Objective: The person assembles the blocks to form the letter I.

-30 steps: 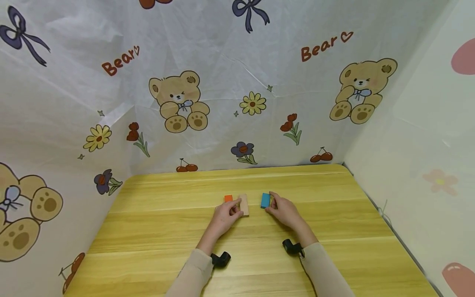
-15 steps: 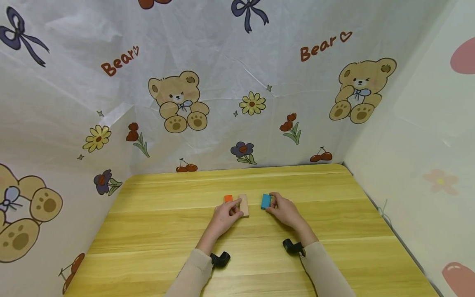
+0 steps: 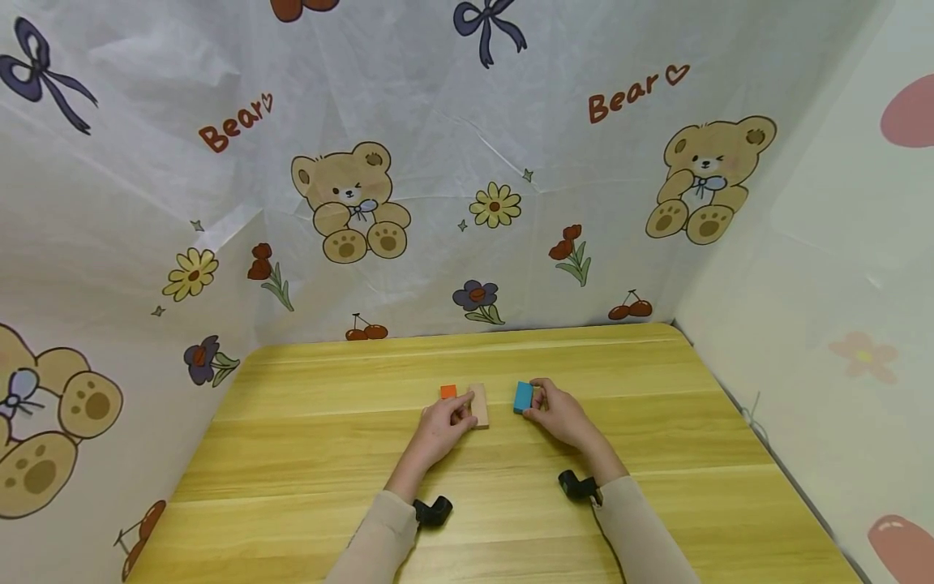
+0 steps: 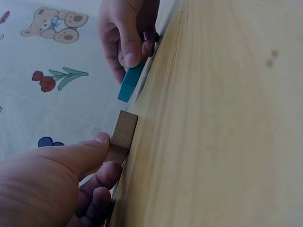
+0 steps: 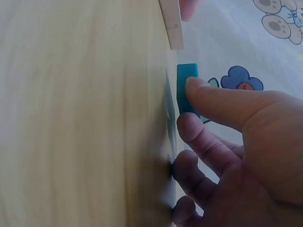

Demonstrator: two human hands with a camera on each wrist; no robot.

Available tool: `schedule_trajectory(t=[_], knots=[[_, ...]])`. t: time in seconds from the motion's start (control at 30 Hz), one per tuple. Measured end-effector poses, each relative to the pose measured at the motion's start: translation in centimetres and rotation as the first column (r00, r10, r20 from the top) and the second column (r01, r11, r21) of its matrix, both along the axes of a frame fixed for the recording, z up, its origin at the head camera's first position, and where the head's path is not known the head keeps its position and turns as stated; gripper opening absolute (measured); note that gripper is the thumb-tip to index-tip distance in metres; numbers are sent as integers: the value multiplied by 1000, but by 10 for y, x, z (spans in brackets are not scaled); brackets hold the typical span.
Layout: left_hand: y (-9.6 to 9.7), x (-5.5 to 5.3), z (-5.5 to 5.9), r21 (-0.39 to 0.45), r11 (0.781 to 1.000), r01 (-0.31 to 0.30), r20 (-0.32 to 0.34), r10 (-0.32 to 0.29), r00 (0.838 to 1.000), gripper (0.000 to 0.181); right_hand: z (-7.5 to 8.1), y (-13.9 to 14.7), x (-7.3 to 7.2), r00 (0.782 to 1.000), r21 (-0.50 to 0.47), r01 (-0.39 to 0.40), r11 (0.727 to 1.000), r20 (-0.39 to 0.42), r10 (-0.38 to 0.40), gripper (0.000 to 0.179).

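The blue block (image 3: pixel 523 397) is situated at the far half of the desk (image 3: pixel 328 442), pinched between thumb and fingers of the right hand (image 3: pixel 562 414); whether its underside meets the surface cannot be told. The wooden block (image 3: pixel 479 405), apart from it to the left, is gripped by its ends in the left hand (image 3: pixel 438 427). The orange block (image 3: pixel 448 391), partly hidden by the left hand, lies just left of the wooden block. Behind: a white cloth (image 3: pixel 426 162), printed with bears and flowers.
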State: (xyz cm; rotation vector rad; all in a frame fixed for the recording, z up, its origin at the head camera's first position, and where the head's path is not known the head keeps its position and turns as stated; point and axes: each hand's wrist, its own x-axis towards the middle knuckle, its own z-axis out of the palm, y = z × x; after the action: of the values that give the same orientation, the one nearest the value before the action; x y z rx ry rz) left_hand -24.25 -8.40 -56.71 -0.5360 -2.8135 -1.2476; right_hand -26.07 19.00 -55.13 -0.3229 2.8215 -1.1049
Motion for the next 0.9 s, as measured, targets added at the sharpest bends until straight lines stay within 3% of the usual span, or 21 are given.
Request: schedule_trajectory(t=[0.9], knots=[[0, -1, 0, 37, 999, -6, 18, 5, 1000, 48, 13, 2, 4, 999, -90, -21, 996, 25, 23, 58]])
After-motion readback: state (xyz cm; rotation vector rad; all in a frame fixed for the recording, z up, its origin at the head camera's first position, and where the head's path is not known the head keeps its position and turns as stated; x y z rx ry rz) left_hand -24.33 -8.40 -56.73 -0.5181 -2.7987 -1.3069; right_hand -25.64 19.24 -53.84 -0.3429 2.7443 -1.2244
